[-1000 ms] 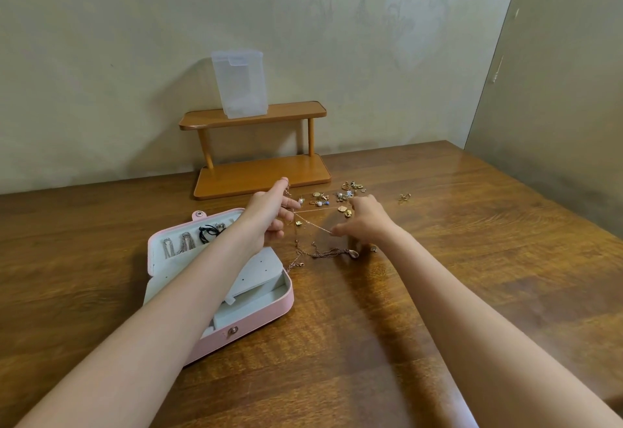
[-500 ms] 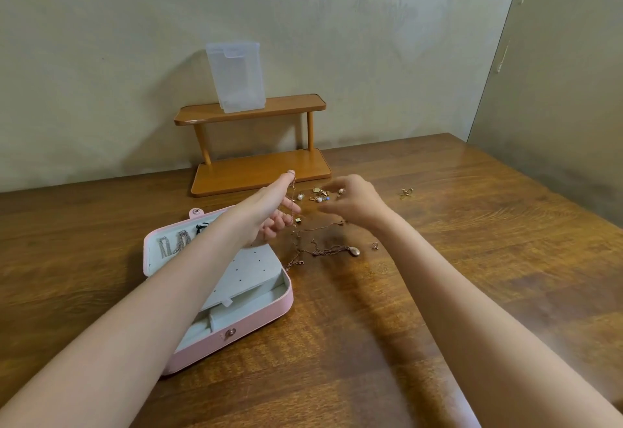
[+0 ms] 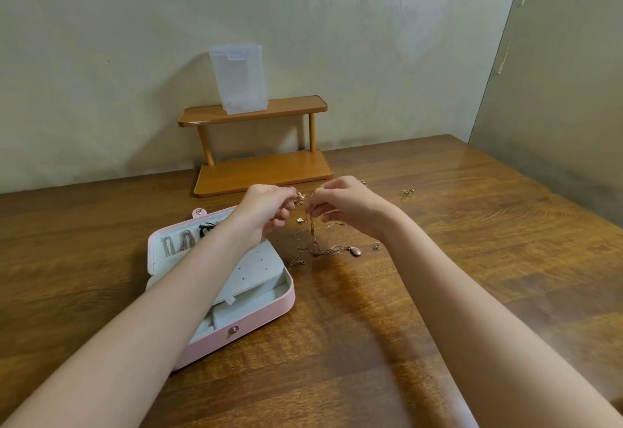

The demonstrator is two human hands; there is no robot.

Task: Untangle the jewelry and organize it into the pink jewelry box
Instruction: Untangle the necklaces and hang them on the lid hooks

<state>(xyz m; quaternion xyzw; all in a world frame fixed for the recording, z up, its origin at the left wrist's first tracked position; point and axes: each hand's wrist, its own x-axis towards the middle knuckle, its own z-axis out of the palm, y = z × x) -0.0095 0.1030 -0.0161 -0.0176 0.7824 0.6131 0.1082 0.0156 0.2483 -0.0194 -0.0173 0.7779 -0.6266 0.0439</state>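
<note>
Soft, even light; glare on table; edges bend.

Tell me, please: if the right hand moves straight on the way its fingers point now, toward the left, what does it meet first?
Most likely the left hand. The right hand pinches the thin chain, fingertips aimed at it across a small gap. Depth is unclear.
</note>
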